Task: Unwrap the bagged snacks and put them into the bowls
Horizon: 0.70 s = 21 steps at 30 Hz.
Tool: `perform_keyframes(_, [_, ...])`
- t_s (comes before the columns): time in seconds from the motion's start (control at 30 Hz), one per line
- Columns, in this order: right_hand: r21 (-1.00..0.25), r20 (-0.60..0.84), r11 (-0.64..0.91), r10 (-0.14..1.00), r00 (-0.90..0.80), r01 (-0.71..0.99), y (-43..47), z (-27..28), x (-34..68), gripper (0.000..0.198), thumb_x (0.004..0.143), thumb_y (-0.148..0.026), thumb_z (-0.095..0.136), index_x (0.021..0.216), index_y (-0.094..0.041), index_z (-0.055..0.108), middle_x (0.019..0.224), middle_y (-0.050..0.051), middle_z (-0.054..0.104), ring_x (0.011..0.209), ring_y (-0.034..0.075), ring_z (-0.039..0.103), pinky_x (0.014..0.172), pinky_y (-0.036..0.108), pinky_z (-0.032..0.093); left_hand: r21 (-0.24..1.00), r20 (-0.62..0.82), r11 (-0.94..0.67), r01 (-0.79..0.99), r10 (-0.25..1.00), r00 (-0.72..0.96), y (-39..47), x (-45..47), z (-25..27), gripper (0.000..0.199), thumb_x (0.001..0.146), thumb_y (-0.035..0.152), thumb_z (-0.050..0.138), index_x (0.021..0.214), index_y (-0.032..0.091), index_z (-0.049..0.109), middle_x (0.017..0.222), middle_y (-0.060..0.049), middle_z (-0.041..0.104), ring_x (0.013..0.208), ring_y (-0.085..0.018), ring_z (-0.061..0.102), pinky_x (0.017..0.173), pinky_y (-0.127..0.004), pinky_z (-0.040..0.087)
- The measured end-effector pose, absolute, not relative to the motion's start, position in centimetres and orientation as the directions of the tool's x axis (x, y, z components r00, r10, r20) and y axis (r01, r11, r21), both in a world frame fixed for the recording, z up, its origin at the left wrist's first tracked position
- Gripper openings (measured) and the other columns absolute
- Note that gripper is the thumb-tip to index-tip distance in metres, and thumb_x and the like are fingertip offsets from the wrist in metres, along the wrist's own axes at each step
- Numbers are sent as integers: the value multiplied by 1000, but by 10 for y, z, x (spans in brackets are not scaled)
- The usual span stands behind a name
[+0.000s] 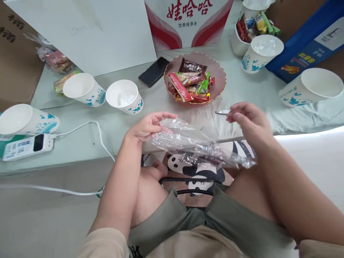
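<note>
My left hand (148, 126) pinches one end of a crumpled clear plastic bag (199, 145). The bag stretches to the right over the table's front edge and above my lap; nothing inside it can be made out. Close to the table top, the curled fingers of my right hand (248, 122) close on the end of a small silver metal tool (221, 112), which looks like a nail clipper. Most of the tool's right end is hidden by the fingertips. Beyond both hands stands a pink ribbed glass bowl (219, 77) with several wrapped snacks (189, 80) heaped in it.
Paper cups (125, 96) stand left, others (311, 87) right. A phone (155, 71) lies beside the bowl. A white cable (100, 134) runs from a white device (28, 147) over the table edge. White boxes (185, 23) stand behind, a blue box (309, 43) at right.
</note>
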State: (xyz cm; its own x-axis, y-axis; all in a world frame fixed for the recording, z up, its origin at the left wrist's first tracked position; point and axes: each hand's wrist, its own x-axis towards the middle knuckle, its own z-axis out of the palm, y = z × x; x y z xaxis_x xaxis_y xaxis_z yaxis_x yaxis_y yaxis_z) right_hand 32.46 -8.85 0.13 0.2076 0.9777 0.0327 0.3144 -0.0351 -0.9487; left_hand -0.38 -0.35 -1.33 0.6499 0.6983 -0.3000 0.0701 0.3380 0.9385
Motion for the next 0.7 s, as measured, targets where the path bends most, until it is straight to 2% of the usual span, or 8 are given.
perform_keyframes(0.07, [-974,-132,-115,989,-74,195,-91,-1,306,32,78,-37,69,107,-24,64,101,7,72,92,22,69,82,41,57,933,-307,344,105,613,728,-5,2,-17,58,63,8,70,120,17,73,122,-15,73,69,-14,73,35,-12,25])
perform_keyframes(0.13, [-956,-267,-215,920,-287,199,-93,-5,283,51,72,-37,76,119,-22,61,116,11,71,103,24,69,87,42,58,942,-285,316,115,568,772,-8,7,-20,53,64,7,68,115,17,75,130,-16,69,73,-16,75,37,-13,28])
perform_keyframes(0.17, [-939,-320,-244,881,-348,244,-95,-7,272,53,71,-36,77,120,-22,61,115,11,72,100,23,69,86,41,58,949,-264,299,104,564,783,-9,9,-21,51,64,7,69,114,18,75,136,-16,66,77,-18,76,39,-13,32])
perform_keyframes(0.23, [-896,-387,-238,831,-399,374,-96,-9,256,37,73,-31,74,107,-20,64,95,7,74,83,19,69,76,36,57,956,-225,287,60,587,778,-11,9,-22,57,66,10,72,122,22,71,143,-15,61,84,-21,77,46,-16,42])
perform_keyframes(0.33, [-893,-347,-181,859,-375,412,-95,-7,249,8,79,-27,65,80,-21,61,69,-1,65,60,13,61,60,29,51,947,-207,318,-49,719,664,-13,6,-21,75,70,23,80,140,32,55,142,-12,60,100,-26,75,57,-20,54])
perform_keyframes(0.43, [-960,-228,-179,947,-227,217,-93,-1,255,14,80,-31,64,80,-22,54,72,-2,65,57,12,63,55,27,48,908,-228,377,-185,812,538,-17,9,-20,76,70,46,82,139,33,52,141,-9,61,115,-29,69,72,-29,61])
perform_keyframes(0.57, [-987,-133,-125,987,-84,96,-94,3,258,21,83,-37,65,82,-23,50,80,0,70,62,12,68,55,26,49,832,-221,476,-285,755,617,-30,34,-28,75,64,64,82,125,24,62,139,-15,64,126,-33,63,94,-44,59])
perform_keyframes(0.7, [-989,-81,-78,997,-16,125,-97,-1,259,19,87,-36,63,84,-23,48,80,-1,72,65,13,70,59,26,50,887,-267,441,-139,733,625,-40,59,-37,49,68,45,88,102,17,68,111,-13,76,98,-24,75,90,-38,59])
